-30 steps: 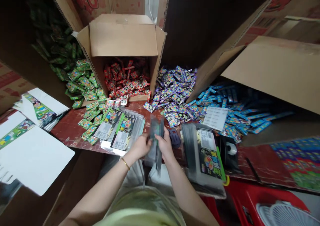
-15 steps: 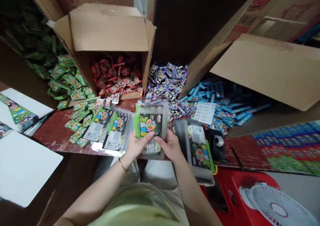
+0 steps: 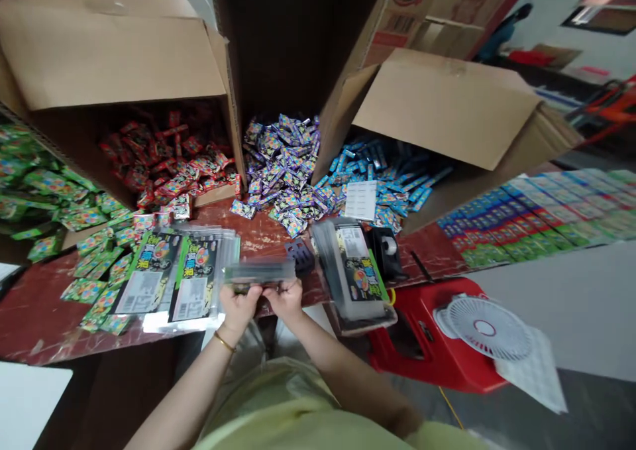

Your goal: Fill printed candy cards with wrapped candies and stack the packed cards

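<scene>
A stack of clear plastic packaging bags [image 3: 259,272] is held edge-on over the table's front edge, its upper edge towards me. My left hand [image 3: 240,306] is closed on the stack's left end, thumb on the near side. At the right end my right hand [image 3: 286,299] grips the same stack, the two thumbs almost meeting. Left of my hands lie more printed bags [image 3: 195,271] in overlapping piles, with black and green labels. To the right a thick pile of bags [image 3: 354,264] rests beside a black tape dispenser [image 3: 388,251]. A small dark object [image 3: 299,256] lies between.
Open cardboard boxes spill small packets: green [image 3: 54,191], red [image 3: 173,165], purple [image 3: 288,165] and blue [image 3: 387,175]. A white label sheet [image 3: 360,200] lies on the blue ones. Coloured packs [image 3: 541,211] line the right side. A white fan [image 3: 489,326] sits on a red stool [image 3: 447,364].
My view has swung right. The bag stack, shown face-on before, is now tipped edge-on, still in both hands. The small dark object has come into sight beside it.
</scene>
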`<action>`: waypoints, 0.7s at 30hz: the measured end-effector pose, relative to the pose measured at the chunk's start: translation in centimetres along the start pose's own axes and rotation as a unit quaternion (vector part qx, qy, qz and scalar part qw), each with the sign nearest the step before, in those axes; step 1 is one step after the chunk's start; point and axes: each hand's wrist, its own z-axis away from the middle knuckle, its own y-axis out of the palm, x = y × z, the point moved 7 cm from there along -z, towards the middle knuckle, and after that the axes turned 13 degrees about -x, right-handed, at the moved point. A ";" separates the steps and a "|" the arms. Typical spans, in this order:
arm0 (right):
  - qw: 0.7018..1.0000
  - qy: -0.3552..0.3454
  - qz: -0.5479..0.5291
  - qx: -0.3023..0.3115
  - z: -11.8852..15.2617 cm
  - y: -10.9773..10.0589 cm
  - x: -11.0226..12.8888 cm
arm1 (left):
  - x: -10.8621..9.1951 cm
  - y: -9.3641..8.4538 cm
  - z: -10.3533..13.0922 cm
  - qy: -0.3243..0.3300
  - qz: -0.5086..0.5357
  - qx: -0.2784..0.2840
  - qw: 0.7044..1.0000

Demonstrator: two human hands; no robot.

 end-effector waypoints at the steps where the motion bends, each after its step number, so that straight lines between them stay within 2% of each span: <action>1: 1.000 -0.012 0.006 0.006 0.1 -0.1 0.0 | 0.3 0.0 0.2 -0.002 -0.003 0.000 1.000; 3: 0.998 -0.039 0.042 0.027 0.2 -0.6 0.4 | 0.2 -0.5 0.2 0.002 -0.015 0.003 1.000; 4: 0.995 -0.058 0.071 0.046 0.2 -0.9 1.0 | -0.6 -1.1 0.0 0.019 -0.025 -0.002 0.999; 6: 0.975 -0.111 0.161 0.104 0.0 -1.6 3.2 | -4.1 -3.5 -0.7 0.102 -0.062 -0.036 0.992; 7: 0.953 -0.152 0.221 0.141 -0.1 -2.0 4.8 | -6.7 -5.1 -0.8 0.169 -0.092 -0.073 0.979; 8: 0.919 -0.198 0.291 0.178 -0.2 -2.3 6.6 | -9.6 -6.4 -0.7 0.245 -0.128 -0.097 0.956; 9: 0.873 -0.257 0.351 0.219 -0.2 -2.5 8.5 | -12.3 -7.1 -0.4 0.305 -0.171 -0.093 0.932; 10: 0.819 -0.312 0.397 0.273 0.0 -2.4 10.3 | -14.5 -7.2 0.0 0.346 -0.214 -0.058 0.912; 11: 0.766 -0.353 0.432 0.319 0.1 -2.2 11.7 | -15.6 -6.4 0.4 0.356 -0.263 0.018 0.897; 12: 0.716 -0.385 0.445 0.376 0.6 -1.8 12.9 | -15.6 -5.1 1.1 0.334 -0.310 0.137 0.880; 14: 0.630 -0.416 0.456 0.471 1.5 -0.7 13.9 | -13.5 -2.8 2.9 0.251 -0.345 0.315 0.848; 15: 0.600 -0.413 0.461 0.507 1.7 0.0 13.8 | -11.6 -1.9 3.8 0.189 -0.346 0.381 0.836; 16: 0.582 -0.406 0.470 0.525 1.8 0.7 13.5 | -9.7 -1.1 4.3 0.128 -0.329 0.419 0.836; 17: 0.582 -0.400 0.479 0.522 1.5 1.5 13.1 | -7.7 -0.6 4.4 0.066 -0.300 0.419 0.854; 18: 0.599 -0.398 0.485 0.497 0.9 2.2 12.6 | -5.7 -0.2 4.2 -0.006 -0.259 0.403 0.878; 20: 0.671 -0.391 0.481 0.405 -0.7 3.1 11.5 | -2.1 0.2 3.7 -0.157 -0.128 0.339 0.919; 21: 0.715 -0.375 0.469 0.358 -1.4 3.1 10.6 | -0.6 0.3 3.4 -0.225 -0.055 0.296 0.927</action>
